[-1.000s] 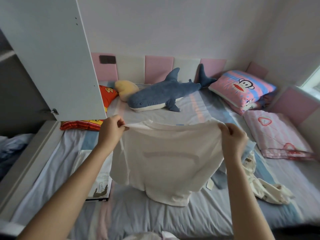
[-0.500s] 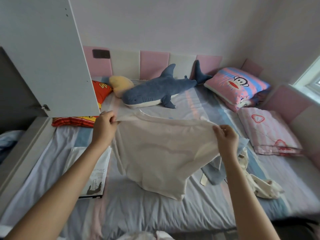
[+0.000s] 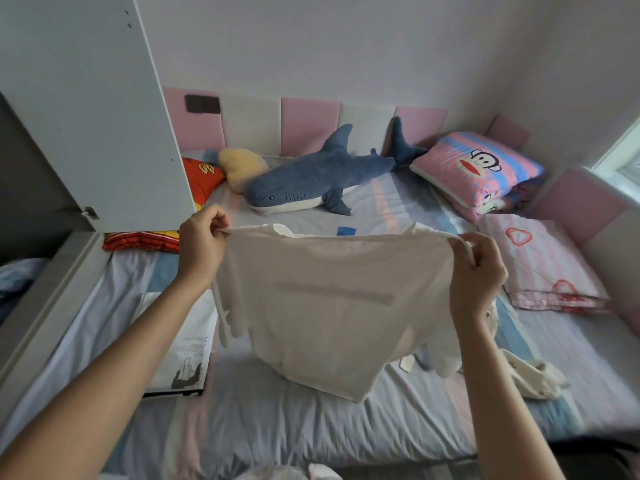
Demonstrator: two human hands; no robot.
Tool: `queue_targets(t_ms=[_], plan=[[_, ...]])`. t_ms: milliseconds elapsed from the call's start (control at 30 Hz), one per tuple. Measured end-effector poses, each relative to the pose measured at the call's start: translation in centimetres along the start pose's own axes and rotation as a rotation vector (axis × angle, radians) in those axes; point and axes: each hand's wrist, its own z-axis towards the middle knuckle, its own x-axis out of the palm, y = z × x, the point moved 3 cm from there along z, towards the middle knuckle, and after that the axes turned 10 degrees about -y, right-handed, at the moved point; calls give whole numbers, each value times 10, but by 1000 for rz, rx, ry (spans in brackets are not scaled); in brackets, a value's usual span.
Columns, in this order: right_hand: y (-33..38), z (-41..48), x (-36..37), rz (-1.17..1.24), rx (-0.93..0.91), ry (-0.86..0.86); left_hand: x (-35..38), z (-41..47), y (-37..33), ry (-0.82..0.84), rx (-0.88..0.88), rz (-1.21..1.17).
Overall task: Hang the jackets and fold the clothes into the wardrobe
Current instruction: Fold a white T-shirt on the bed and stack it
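A person stands at the foot of a bed, both bare arms reaching forward. The left hand (image 3: 202,244) and right hand (image 3: 478,275) each pinch a top corner of a white T-shirt (image 3: 329,306), fingers curled tight round the cloth, stretching its upper edge straight between them. The shirt hangs in the air above the middle of the bed, and its lowest corner reaches down to the striped sheet (image 3: 277,427). A faint grey band runs across the chest, perhaps print showing through from the other side; no letters can be read.

On the left, a white wardrobe door (image 3: 86,116) stands open over the bed's edge. Under it lies a red cushion (image 3: 201,174) with yellow lettering, too cropped to read. Beside it are a pale yellow cushion (image 3: 242,164) and a blue plush shark (image 3: 311,181), lying along the pink and white padded headboard (image 3: 308,123).

At the far right corner sits a pink and blue pillow (image 3: 478,168) printed with a cartoon monkey face. Nearer is a folded pink quilt (image 3: 547,268) with red heart outlines.

Below the left forearm lies a flat white item (image 3: 183,358) with black drawings and small printed lines, too small to read. A crumpled cream garment (image 3: 533,372) lies on the sheet by the right forearm. A small blue tag (image 3: 346,231) lies on the sheet just beyond the shirt.
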Motion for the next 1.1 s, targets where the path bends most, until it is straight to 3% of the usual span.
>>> queue_targets(t_ms=[100,234,300,434,467,534,634,801,901,1001,1101], plan=[[-10,3,5,-36,108,8,14,3,6,67,-14,78],[-29,-19,25,-39,111,275,48,-26,32,464,-160,262],[-40,-48,34,-180,117,627,56,-55,40,690,-293,269],[-81,-110,20,-946,67,1753,54,-105,51,1119,-406,174],[-89,-119,9,-1114,32,1923,51,-114,54,1176,-414,140],[-99,-119,3,-1238,4,2041,42,-119,63,1186,-486,100],[-114,-100,5,-1325,73,1925,33,-126,89,1156,-553,135],[-151,-58,25,-1285,78,1432,38,-112,104,1164,-454,285],[-134,-6,71,-997,172,988,62,-40,96,848,-377,284],[-76,63,129,-761,173,696,79,62,75,441,-503,107],[-17,121,169,-592,107,452,82,155,54,170,-490,-38]])
